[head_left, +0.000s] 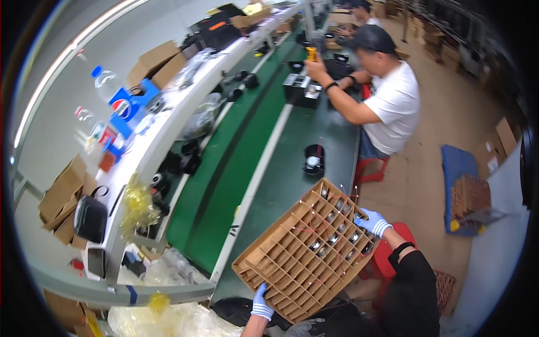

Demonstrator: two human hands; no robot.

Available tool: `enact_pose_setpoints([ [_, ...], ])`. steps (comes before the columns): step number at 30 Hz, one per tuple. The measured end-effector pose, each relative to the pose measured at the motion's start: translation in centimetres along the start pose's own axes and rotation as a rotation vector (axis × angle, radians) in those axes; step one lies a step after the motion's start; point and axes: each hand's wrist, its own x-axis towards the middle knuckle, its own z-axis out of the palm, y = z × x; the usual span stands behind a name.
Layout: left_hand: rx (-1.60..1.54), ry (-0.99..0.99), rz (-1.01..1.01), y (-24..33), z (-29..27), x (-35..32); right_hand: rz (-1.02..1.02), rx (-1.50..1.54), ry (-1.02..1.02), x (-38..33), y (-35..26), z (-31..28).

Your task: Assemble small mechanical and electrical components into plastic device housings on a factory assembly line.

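Note:
I hold a brown cardboard divider tray (281, 264) with many small cells, tilted over the near end of the green workbench. My left hand (260, 303), in a blue and white glove, grips its near lower edge. My right hand (373, 222), gloved the same way, grips its right edge. Several cells along the right side hold small round metal parts (332, 240) with thin red wires; the other cells look empty.
A small black fan (314, 159) lies on the green bench (292, 168) beyond the tray. A co-worker in a white shirt (393, 106) works further along the bench, sitting on a red stool. Left is a white shelf (157, 140) with bottles, boxes and black parts. Clear plastic bags (168, 320) lie near left.

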Motion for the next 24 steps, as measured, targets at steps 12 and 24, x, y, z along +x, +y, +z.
enact_pose_setpoints([
  [12, 0.411, -0.310, 0.123, -3.9, 6.9, 1.9, 0.196, 0.029, 0.624, -20.8, 14.2, -3.1],
  [24, 0.994, -0.354, 0.145, -13.4, 12.5, 6.8, 0.711, 0.219, 0.814, -32.3, 26.3, 3.1],
])
